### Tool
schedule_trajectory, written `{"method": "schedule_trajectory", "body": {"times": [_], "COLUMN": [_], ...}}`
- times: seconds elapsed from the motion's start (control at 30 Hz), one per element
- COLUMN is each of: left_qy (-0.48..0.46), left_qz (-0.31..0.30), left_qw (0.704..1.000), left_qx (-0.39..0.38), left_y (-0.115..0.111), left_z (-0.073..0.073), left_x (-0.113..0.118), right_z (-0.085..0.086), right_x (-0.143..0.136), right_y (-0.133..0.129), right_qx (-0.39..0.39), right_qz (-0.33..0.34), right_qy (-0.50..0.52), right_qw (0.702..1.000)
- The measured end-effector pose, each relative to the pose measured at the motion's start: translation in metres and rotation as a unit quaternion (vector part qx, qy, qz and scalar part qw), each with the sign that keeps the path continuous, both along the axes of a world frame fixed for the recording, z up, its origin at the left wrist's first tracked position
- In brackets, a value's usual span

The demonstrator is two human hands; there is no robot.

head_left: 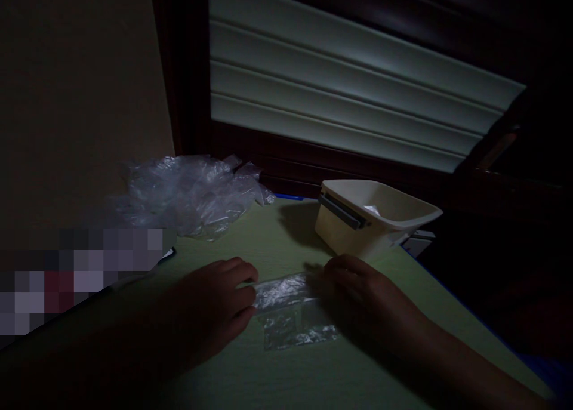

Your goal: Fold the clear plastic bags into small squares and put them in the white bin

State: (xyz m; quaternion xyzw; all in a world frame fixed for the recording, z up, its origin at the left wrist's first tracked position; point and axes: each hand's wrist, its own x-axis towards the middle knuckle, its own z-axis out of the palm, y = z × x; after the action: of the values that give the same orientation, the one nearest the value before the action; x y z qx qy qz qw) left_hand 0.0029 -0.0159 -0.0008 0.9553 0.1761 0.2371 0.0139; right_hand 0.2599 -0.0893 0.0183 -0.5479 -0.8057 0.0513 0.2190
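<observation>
A clear plastic bag (284,293) is stretched between my two hands just above the green tabletop. My left hand (224,302) pinches its left end, the fingers closed at the edge. At the opposite end, my right hand (362,287) has its fingers closed on the bag, the fingertips partly in shadow. Below it, nearer to me, lies another piece of clear plastic (299,332), flat on the table; I cannot tell whether it is part of the same bag.
A heap of clear plastic bags (192,192) lies at the back left. A cream bin (344,228) with a grey handle stands at the back right, something white inside. A blue pen-like item (289,196) lies behind. The table (250,374) ends at a blue right edge.
</observation>
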Motion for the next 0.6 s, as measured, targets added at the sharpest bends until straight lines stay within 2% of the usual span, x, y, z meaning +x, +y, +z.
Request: {"method": "schedule_trajectory", "body": {"times": [0.17,0.27,0.4,0.6], "left_qy": [-0.024,-0.029,-0.021,-0.007], "left_qz": [0.010,0.023,0.038,0.056], "left_qw": [0.999,0.997,0.993,0.990], "left_qx": [-0.045,-0.062,-0.106,-0.132], "left_y": [0.000,-0.001,-0.001,0.001], "left_z": [-0.002,-0.001,0.000,-0.001], "left_x": [-0.002,-0.001,0.000,-0.001], "right_z": [0.011,0.006,-0.004,-0.002], "right_x": [0.005,0.013,0.015,0.013], "right_y": [0.022,0.033,0.037,0.034], "right_qx": [-0.073,-0.127,-0.152,-0.185], "right_qz": [0.026,0.013,-0.006,0.021], "right_qy": [0.032,0.035,0.054,0.114], "right_qw": [0.996,0.991,0.987,0.976]}}
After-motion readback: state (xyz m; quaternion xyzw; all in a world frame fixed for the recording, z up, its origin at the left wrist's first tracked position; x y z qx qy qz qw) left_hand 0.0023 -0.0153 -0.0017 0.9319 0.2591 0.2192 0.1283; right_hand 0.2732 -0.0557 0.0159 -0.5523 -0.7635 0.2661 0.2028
